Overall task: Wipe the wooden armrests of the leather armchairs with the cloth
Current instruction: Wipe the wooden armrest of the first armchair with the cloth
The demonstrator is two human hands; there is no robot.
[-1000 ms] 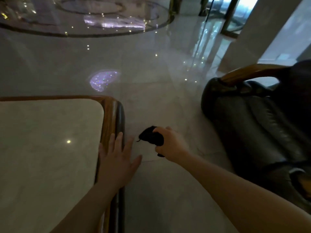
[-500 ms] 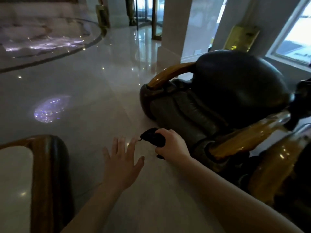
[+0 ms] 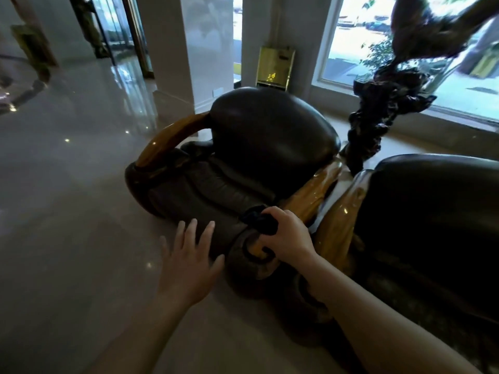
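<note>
Presently, item one: cloth (image 3: 259, 222), dark, soft, bunched into a wad; my right hand (image 3: 288, 237) is curled closed around it and presses it onto the front end of the near armrest (image 3: 310, 197) of the first armchair (image 3: 259, 147).

Item two: near armrest, glossy amber wood, rounded, sloping up toward the chair's back; its front end curls into a carved scroll (image 3: 256, 248) just below the cloth. I judge wiping is only starting here; no visible sign tells me which part is already cleaned.

Item three: far armrest (image 3: 172, 139), same wood, arched, on the chair's other side, well apart from the cloth. Untouched at present, as far as I can judge.

Item four: second armchair (image 3: 437, 225), just beside the first, with its own amber armrest (image 3: 343, 220). Left to do.

Item five: upholstery, dark leather, smooth, padded, bulging backrest.

Item six: my left hand (image 3: 189, 261), empty, fingers spread, hovering before the first armchair's seat front above the polished floor (image 3: 67, 184).
</note>
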